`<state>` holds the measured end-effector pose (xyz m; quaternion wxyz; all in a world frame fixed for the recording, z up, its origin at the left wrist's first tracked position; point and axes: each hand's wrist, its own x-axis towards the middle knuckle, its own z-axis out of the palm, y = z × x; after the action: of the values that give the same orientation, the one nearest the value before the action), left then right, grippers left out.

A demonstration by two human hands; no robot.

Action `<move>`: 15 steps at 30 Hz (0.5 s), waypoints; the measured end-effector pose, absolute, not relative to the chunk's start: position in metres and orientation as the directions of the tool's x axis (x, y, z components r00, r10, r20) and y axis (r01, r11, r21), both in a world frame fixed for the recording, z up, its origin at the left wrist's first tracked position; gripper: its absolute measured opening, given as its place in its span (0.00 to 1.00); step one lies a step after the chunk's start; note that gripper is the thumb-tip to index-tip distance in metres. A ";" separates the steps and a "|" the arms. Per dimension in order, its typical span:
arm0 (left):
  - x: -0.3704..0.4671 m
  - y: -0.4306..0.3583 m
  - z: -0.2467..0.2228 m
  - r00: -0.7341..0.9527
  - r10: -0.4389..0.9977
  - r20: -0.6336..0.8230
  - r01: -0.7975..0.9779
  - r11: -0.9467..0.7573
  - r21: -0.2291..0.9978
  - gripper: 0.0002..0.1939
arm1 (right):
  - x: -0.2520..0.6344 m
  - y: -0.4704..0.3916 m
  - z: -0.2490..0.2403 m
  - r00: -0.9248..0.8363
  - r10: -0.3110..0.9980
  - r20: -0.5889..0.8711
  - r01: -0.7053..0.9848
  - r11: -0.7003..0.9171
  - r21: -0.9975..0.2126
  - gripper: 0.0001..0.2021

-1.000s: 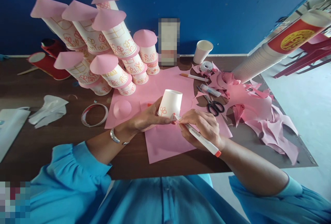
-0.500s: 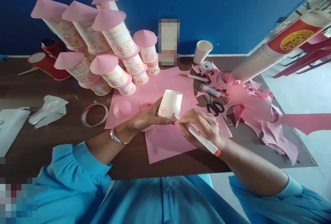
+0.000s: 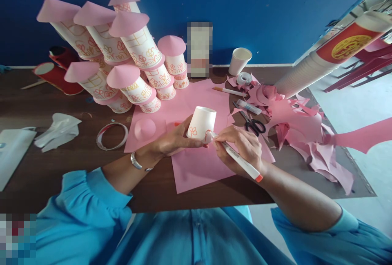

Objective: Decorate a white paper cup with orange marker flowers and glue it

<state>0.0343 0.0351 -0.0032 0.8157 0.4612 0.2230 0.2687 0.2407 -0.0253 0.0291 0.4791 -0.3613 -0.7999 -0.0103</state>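
A white paper cup (image 3: 202, 120) with an orange-red flower drawn near its lower edge is held by my left hand (image 3: 177, 138), which wears a silver bracelet on the wrist. My right hand (image 3: 240, 148) grips a white marker (image 3: 241, 161) with an orange-red end. The marker's tip meets the lower right side of the cup, where a curved red line shows. Pink paper sheets (image 3: 199, 171) lie beneath both hands. A small pink paper cone (image 3: 145, 130) rests on the paper to the left.
Decorated cup towers (image 3: 141, 48) with pink cone roofs stand at the back left. Black scissors (image 3: 255, 126), another marker (image 3: 229, 91) and pink scraps (image 3: 306, 134) lie right. A tall cup stack (image 3: 324, 61) leans there. A tape roll (image 3: 112, 136) lies left; one cup (image 3: 240, 61) stands behind.
My right hand and the marker have shifted slightly right and up along the cup. The red mark on the cup has grown into a curve. A pink strip at the far right has lifted.
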 end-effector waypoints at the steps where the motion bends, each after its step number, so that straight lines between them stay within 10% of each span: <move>1: 0.034 0.035 -0.003 0.757 0.643 -0.114 -0.235 0.430 0.872 0.32 | 0.241 -0.025 0.029 -0.281 0.568 0.773 0.586 0.740 -0.330 0.11; 15: 0.034 0.035 -0.003 0.759 0.643 -0.103 -0.246 0.429 0.869 0.31 | 0.238 -0.027 0.027 -0.294 0.567 0.769 0.571 0.750 -0.335 0.10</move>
<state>0.0344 0.0352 -0.0032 0.8172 0.4600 0.2159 0.2719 0.2382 -0.0267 0.0271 0.4773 -0.3539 -0.8043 -0.0019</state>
